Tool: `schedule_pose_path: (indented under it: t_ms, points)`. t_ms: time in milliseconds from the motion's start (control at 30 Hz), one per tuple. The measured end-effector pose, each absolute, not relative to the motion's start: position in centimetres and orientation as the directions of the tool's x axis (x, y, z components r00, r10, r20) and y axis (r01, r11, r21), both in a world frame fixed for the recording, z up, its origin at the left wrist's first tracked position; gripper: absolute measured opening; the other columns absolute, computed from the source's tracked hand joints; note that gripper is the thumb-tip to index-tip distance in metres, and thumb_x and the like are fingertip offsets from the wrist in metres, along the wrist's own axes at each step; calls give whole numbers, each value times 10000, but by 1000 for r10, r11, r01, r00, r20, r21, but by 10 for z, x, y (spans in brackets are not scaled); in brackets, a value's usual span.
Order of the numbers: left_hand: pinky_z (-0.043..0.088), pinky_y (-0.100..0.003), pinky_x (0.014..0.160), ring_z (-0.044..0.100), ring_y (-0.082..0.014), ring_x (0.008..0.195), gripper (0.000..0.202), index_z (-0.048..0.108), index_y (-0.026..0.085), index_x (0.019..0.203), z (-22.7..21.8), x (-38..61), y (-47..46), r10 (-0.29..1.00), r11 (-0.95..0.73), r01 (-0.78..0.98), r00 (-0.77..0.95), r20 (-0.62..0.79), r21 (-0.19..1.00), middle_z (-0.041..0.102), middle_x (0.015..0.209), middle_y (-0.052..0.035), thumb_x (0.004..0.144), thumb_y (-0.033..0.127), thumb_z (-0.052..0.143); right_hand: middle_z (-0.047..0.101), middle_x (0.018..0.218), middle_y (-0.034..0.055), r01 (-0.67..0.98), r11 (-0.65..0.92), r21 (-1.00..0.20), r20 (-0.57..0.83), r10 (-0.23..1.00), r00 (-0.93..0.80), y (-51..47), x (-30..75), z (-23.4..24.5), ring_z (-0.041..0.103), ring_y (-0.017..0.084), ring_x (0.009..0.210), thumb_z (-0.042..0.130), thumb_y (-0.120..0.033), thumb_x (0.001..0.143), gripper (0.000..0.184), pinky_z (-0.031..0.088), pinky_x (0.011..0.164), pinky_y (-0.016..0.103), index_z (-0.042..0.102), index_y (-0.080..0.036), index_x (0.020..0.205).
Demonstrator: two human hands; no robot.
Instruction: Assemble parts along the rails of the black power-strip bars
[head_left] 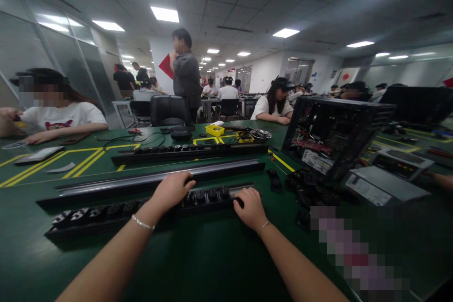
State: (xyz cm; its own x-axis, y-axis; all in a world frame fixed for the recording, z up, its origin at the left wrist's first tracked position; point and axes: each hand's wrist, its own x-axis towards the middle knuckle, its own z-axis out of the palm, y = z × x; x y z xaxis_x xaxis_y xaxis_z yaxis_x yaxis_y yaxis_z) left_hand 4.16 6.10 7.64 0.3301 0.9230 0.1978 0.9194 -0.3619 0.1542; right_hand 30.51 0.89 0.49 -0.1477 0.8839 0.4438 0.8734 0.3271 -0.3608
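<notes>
A long black rail (116,222) lies nearest me on the green table, a row of small black parts (212,194) set along its channel. My left hand (171,193) reaches over the middle of this rail, fingers bent together; whatever is under them is hidden. Over the rail's right end, my right hand (250,205) has its fingers and thumb curled round something dark that I cannot make out. Just behind lies a second rail (226,168), its channel bare. A third rail (240,149), farther back, carries another row of small black parts.
At the right stand an open computer case (318,137) and metal power supply boxes (375,186). A heap of black parts (311,186) lies beside them. Behind the rails are a yellow tray (214,130), a metal dish (261,135) and cables. People sit at left and across the table.
</notes>
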Motion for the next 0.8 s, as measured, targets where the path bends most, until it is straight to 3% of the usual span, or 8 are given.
schedule_pose_path:
  t_ms: [100, 167, 233, 300, 400, 567, 800]
  points:
    - [362, -349, 939, 535, -200, 1037, 326, 588, 195, 1014, 57, 57, 21, 812, -439, 886, 317, 490, 153, 624, 1091, -73, 845, 379, 378, 605, 840, 31, 873, 283, -397, 455, 887, -80, 15, 297, 6, 516, 167, 848, 445, -297, 790, 189, 290, 894, 344, 602, -198, 829]
    - [304, -392, 997, 475, -221, 1131, 313, 589, 194, 1024, 42, 63, 6, 762, -419, 902, 288, 580, 103, 579, 1180, -81, 851, 345, 377, 597, 975, 60, 889, 221, -401, 486, 874, 2, 19, 289, 7, 501, 197, 944, 481, -367, 776, 259, 285, 906, 374, 592, -203, 942]
    - [240, -448, 1033, 376, -252, 1231, 347, 539, 223, 1133, 29, 65, -1, 748, -420, 907, 318, 582, 43, 490, 1300, -69, 841, 350, 403, 545, 1150, 76, 912, 160, -377, 525, 848, 68, 22, 282, 7, 421, 251, 1104, 504, -446, 760, 374, 193, 972, 465, 562, -236, 1064]
    - [225, -481, 1033, 326, -277, 1266, 412, 482, 242, 1210, 20, 67, -1, 759, -404, 914, 321, 566, 23, 436, 1349, -71, 826, 381, 426, 546, 1175, 61, 922, 131, -365, 495, 866, 73, 25, 276, 7, 381, 282, 1153, 481, -517, 764, 412, 96, 981, 555, 556, -276, 1090]
    - [238, -511, 1010, 386, -295, 1218, 472, 440, 237, 1253, 13, 69, 3, 788, -391, 920, 319, 527, 26, 476, 1310, -94, 814, 410, 438, 570, 1142, 51, 926, 115, -360, 435, 898, 58, 28, 272, 7, 371, 306, 1161, 457, -585, 755, 428, 44, 957, 611, 581, -307, 1056]
    - [266, -515, 983, 499, -279, 1069, 475, 453, 207, 1238, 14, 72, 7, 801, -371, 928, 311, 511, 17, 582, 1151, -107, 814, 419, 438, 565, 1124, 68, 941, 69, -332, 438, 895, 89, 30, 266, 7, 354, 311, 1167, 491, -551, 741, 386, 91, 959, 577, 613, -305, 1012]
    - [271, -517, 996, 491, -270, 1098, 417, 519, 186, 1152, 16, 72, 4, 783, -335, 942, 288, 551, -15, 592, 1139, -100, 822, 422, 423, 576, 1073, 38, 931, 3, -365, 447, 878, 173, 28, 254, 8, 378, 252, 1132, 532, -483, 710, 327, 117, 986, 471, 621, -298, 965]
